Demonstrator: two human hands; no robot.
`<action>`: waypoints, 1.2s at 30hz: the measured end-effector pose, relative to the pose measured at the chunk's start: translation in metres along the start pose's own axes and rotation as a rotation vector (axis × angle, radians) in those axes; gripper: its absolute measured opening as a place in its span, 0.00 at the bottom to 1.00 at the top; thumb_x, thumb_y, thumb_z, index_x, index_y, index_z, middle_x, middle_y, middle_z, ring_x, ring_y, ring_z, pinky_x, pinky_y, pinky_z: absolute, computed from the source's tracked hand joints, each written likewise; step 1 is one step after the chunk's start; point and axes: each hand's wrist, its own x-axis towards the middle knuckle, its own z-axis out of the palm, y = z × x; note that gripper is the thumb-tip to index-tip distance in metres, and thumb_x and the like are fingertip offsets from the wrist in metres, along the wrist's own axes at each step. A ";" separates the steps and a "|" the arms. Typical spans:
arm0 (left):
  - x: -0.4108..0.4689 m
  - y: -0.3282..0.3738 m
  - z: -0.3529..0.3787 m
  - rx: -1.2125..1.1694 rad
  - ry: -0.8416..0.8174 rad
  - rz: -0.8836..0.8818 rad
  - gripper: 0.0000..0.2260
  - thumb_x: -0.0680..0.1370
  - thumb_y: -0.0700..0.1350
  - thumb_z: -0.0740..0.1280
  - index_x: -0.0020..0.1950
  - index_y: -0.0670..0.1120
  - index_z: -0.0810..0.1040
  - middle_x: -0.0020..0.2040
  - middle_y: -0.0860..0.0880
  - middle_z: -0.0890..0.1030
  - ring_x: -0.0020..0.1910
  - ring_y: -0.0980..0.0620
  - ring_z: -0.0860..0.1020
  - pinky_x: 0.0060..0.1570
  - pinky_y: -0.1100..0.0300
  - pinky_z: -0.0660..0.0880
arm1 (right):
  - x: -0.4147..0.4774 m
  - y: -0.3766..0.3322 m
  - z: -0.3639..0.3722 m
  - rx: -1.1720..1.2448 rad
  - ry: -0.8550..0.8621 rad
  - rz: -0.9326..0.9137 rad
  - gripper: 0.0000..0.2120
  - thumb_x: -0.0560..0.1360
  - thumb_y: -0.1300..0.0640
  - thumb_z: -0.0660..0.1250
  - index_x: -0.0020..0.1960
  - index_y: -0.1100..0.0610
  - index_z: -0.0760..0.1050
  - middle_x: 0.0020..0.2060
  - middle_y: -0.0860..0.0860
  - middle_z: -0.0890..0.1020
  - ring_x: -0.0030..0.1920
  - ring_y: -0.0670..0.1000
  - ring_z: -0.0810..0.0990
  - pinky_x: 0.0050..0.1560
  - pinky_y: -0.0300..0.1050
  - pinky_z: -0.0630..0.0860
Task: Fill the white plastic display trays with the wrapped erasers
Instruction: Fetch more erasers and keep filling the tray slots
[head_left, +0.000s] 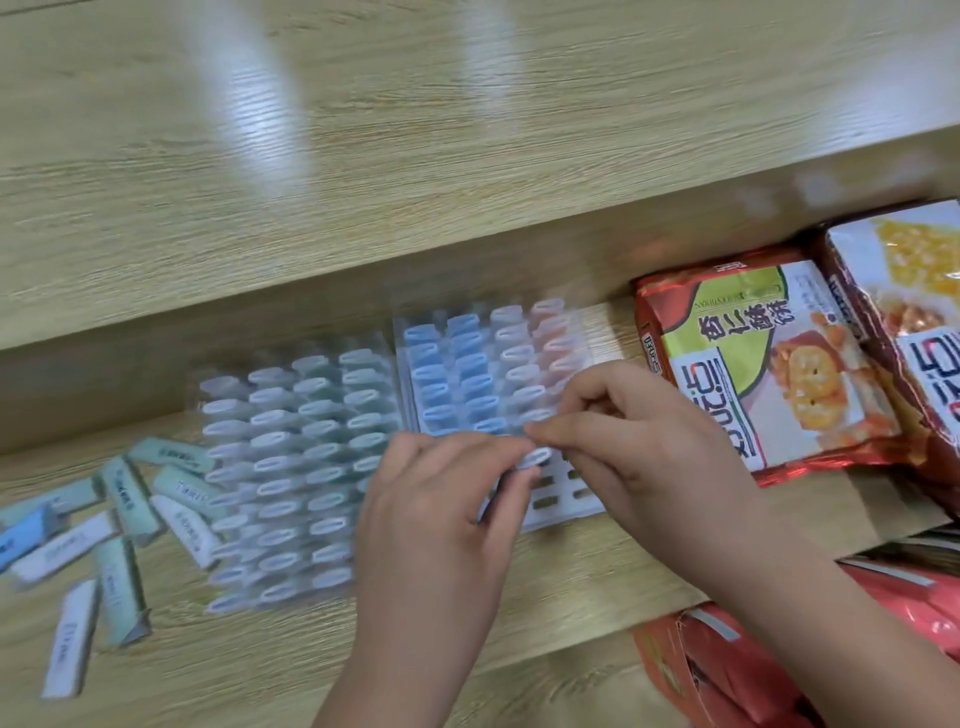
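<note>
Along the left end of the wooden shelf (571, 597) lay a scatter of loose erasers (104, 525) in pale green, blue and white wrappers. They lay flat, pointing every way, several touching or overlapping. Just beside them to the right sat the full tray (291, 467). Every row I could make out held an upright eraser, though blur smeared the detail.

Past that tray's right edge the left hand (436, 519) had its fingers curled, thumb and fingertips pinching the lower end of one wrapped eraser (535, 458). That eraser stood over the near rows of the second tray (566, 506), which lay close against the full one. Its far rows were filled in blue, white and pink, while its near right corner showed empty slots. The right hand (623, 441) met the piece from the other side, thumb and forefinger pinching the top of the same eraser.

The step looked to be seating this eraser in the next free slot. Doing it well called for holding it upright and square to the slot and pressing straight down. The neighbours had to stay untipped and the light tray had to be kept from sliding.

Toward the right end of the shelf lay snack packets (769, 364), very near the second tray's far right corner.
</note>
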 end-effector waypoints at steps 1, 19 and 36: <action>0.000 0.000 0.001 0.004 0.002 -0.006 0.07 0.74 0.50 0.72 0.51 0.54 0.86 0.46 0.61 0.83 0.44 0.53 0.74 0.45 0.61 0.71 | -0.001 0.001 -0.001 0.014 0.003 0.007 0.13 0.74 0.65 0.72 0.56 0.53 0.84 0.46 0.50 0.78 0.45 0.50 0.77 0.38 0.48 0.75; -0.008 -0.018 -0.033 -0.094 0.104 -0.028 0.08 0.78 0.48 0.69 0.56 0.52 0.84 0.50 0.60 0.81 0.53 0.56 0.78 0.51 0.64 0.74 | -0.015 0.009 -0.003 0.175 0.102 -0.039 0.05 0.76 0.59 0.68 0.50 0.52 0.76 0.48 0.43 0.82 0.50 0.46 0.81 0.49 0.45 0.77; -0.056 -0.155 -0.129 0.001 0.321 -0.494 0.12 0.76 0.42 0.71 0.51 0.61 0.80 0.49 0.57 0.79 0.47 0.63 0.76 0.43 0.76 0.69 | 0.031 -0.098 0.042 -0.008 0.014 -0.099 0.06 0.76 0.55 0.68 0.50 0.54 0.83 0.46 0.46 0.82 0.46 0.52 0.79 0.47 0.47 0.74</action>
